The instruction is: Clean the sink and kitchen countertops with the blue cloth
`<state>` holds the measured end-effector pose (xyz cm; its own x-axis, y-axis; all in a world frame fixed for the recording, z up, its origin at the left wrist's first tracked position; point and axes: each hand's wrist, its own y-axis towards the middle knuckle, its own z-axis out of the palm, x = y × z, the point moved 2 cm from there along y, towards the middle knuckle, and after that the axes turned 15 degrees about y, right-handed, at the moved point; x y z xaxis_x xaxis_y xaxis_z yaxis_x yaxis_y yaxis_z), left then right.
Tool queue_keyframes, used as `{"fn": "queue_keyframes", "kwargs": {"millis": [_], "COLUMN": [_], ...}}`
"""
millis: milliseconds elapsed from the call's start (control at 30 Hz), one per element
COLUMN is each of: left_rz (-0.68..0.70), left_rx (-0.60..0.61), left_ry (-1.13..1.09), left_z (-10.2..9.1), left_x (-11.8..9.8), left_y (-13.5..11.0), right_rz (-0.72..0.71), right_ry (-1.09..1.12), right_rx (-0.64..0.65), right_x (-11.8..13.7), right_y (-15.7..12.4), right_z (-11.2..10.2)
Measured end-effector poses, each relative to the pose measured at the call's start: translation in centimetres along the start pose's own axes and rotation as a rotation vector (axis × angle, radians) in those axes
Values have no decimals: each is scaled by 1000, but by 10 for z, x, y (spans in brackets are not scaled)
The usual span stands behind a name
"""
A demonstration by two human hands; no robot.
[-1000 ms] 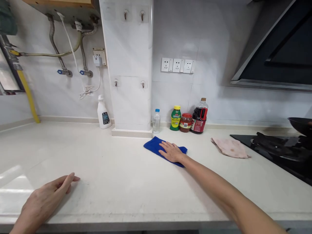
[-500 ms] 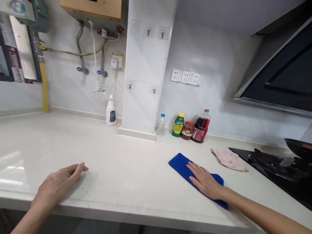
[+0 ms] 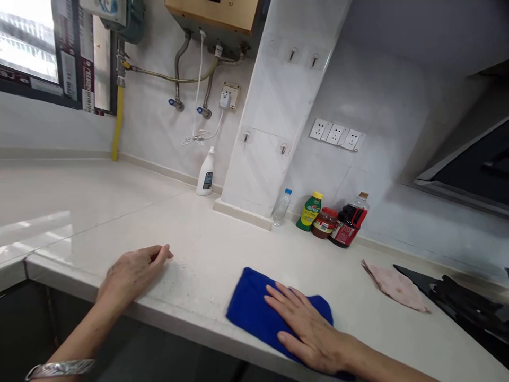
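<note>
A folded blue cloth (image 3: 258,302) lies on the white countertop close to its front edge. My right hand (image 3: 304,329) rests flat on top of it, fingers stretched out and slightly spread, covering its right part. To the left, my left hand (image 3: 133,268) is just over the counter near the front edge, its fingers curled in with the thumb near them. Nothing shows in it, though the palm side is hidden. Small droplets or specks (image 3: 183,273) dot the counter between the left hand and the cloth.
A pink cloth (image 3: 397,286) lies beside the black gas stove (image 3: 465,302). Along the wall stand a white spray bottle (image 3: 205,175), a clear bottle (image 3: 281,208), a green bottle (image 3: 309,212), a red-lidded jar (image 3: 324,224) and a dark sauce bottle (image 3: 348,223). A pillar (image 3: 270,159) juts out.
My right hand and the blue cloth under it have slid left and toward the front edge. The view has turned and tilted. My left hand keeps its curled shape.
</note>
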<state>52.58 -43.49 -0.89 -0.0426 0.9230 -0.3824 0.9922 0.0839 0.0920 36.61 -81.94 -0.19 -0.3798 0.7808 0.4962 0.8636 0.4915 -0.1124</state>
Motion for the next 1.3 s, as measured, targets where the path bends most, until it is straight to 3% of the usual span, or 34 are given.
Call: {"fn": "queue_keyframes", "kwargs": {"millis": [233, 367, 533, 700, 833, 1000, 1133, 1300], "left_rz": [-56, -111, -139, -151, -149, -139, -155, -145], "left_rx": [-124, -177, -167, -89, -102, -74, -72, -67], "left_ry": [-101, -183, -183, -168, -165, -156, -156, -167], "left_z": [-1, -5, -1, 5, 5, 0, -3, -7], "left_x": [-1, -2, 2, 8, 8, 3, 2, -2], "left_y": [-3, -8, -3, 1, -1, -5, -7, -11], "right_rz": [-258, -322, -266, -106, 40, 178, 235, 346], "right_ry": [6, -5, -2, -23, -55, -68, -74, -105], "right_rx": [77, 33, -51, -133, -175, -214, -241, -268], "right_x": [45, 58, 49, 27, 9, -11, -24, -49], "right_y": [126, 193, 260, 305, 324, 328, 313, 270], "right_z": [3, 5, -1, -17, -33, -43, -45, -50]}}
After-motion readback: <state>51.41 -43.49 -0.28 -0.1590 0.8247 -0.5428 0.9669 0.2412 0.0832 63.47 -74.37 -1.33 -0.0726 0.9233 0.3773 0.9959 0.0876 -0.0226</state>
